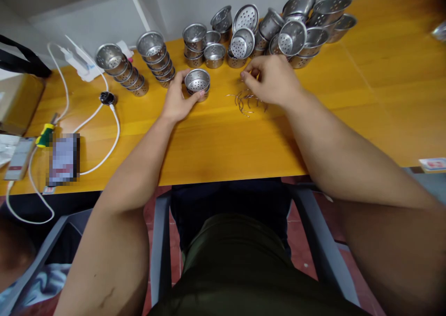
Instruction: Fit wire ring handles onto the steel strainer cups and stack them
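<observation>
My left hand [179,100] is closed round a short stack of perforated metal cups [198,80] standing upright on the table. Its thumb presses the front of the stack while the fingers reach behind on the left. To the right, my right hand [273,78] hovers over a loose pile of thin curved wire pieces [248,103]. Its thumb and index finger are pinched together; whatever may be between them is too small to make out. Behind that hand stands a jumble of perforated metal cups [291,38], some tilted or nested.
Two leaning stacks of perforated cups [130,72] [158,58] rise at the left. White cables [118,130], a phone [63,159], a green-and-yellow screwdriver [45,135] and a power strip [81,64] lie further left. A cardboard box [21,102] sits at the left edge. Behind is a grey partition [195,4].
</observation>
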The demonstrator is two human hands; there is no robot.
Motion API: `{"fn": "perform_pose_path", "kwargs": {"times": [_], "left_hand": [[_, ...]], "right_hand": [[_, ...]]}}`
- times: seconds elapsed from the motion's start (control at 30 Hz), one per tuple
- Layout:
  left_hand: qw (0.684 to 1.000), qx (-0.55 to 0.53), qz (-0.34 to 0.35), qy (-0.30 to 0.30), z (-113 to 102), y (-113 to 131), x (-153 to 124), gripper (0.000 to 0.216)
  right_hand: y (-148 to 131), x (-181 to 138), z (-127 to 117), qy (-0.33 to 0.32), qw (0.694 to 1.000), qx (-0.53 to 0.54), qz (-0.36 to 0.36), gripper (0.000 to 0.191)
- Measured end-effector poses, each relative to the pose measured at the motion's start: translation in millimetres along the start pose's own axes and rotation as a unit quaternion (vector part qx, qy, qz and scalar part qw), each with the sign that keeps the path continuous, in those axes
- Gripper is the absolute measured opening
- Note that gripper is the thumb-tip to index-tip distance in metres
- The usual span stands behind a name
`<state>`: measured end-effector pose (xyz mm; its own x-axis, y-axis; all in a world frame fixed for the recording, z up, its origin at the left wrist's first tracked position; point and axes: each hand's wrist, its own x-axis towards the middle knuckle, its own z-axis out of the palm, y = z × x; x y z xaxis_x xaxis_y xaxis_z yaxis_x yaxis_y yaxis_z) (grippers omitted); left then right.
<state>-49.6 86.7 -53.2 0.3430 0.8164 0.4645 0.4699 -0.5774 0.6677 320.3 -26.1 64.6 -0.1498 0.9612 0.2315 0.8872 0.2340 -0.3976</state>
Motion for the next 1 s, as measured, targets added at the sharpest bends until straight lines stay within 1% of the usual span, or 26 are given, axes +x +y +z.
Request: {"fn": "perform_pose_path", "kwargs": {"times": [0.2,0.3,0.33,0.4,0.47,0.5,0.57,0.6,0.63,0.67,0.7,0.77,0.8,0.9,0.97,1.0], "left_hand": [[0.999,-0.047,-0.009,0.002,9,6,2,0.124],[0.999,-0.048,-0.01,0.0,12,7,0,0.127],[0.999,-0.041,-0.01,0.0,12,6,-2,0.129],[1.0,-0.02,-0.006,-0.001,11,5,-4,0.135],[1.0,0.002,0.002,-0.001,9,6,-6,0.144],[1.0,0.013,0.006,0.0,7,8,-6,0.148],[1.0,0.03,0.009,0.004,5,14,-6,0.152],[0.999,0.036,0.01,0.009,4,18,-5,0.152],[0.999,0.04,0.014,0.014,3,23,-5,0.15],[0.999,0.042,0.019,0.019,2,28,-4,0.148],[0.999,0.04,0.027,0.023,2,32,-4,0.146],[0.998,0.031,0.043,0.026,2,38,-6,0.139],[0.998,0.024,0.048,0.025,2,40,-7,0.135],[0.998,0.01,0.056,0.023,2,45,-9,0.125],[0.997,0.014,0.064,0.028,1,48,-10,0.119],[0.997,0.019,0.072,0.032,0,50,-10,0.116]], "right_hand": [[2,1,5,0.02,0.998,0.049,-0.017,0.016],[4,0,2,0.036,0.997,0.064,-0.013,0.019],[5,0,0,0.057,0.996,0.063,-0.013,0.021],[7,-2,-7,0.131,0.99,0.052,-0.006,0.029],[10,-3,-13,0.194,0.98,0.033,0.03,0.042],[12,-3,-15,0.204,0.977,0.027,0.061,0.049],[18,0,-19,0.18,0.974,0.019,0.133,0.066],[22,2,-19,0.157,0.974,0.012,0.161,0.072],[25,4,-19,0.133,0.975,0.005,0.179,0.072],[29,7,-18,0.112,0.976,-0.004,0.187,0.067],[33,9,-16,0.096,0.977,-0.014,0.188,0.057],[39,13,-14,0.072,0.981,-0.028,0.176,0.037],[41,14,-14,0.065,0.983,-0.03,0.167,0.03],[43,15,-17,0.088,0.984,-0.015,0.154,0.022],[43,14,-22,0.126,0.984,0.013,0.125,0.021],[42,13,-24,0.151,0.983,0.03,0.099,0.021]]}}
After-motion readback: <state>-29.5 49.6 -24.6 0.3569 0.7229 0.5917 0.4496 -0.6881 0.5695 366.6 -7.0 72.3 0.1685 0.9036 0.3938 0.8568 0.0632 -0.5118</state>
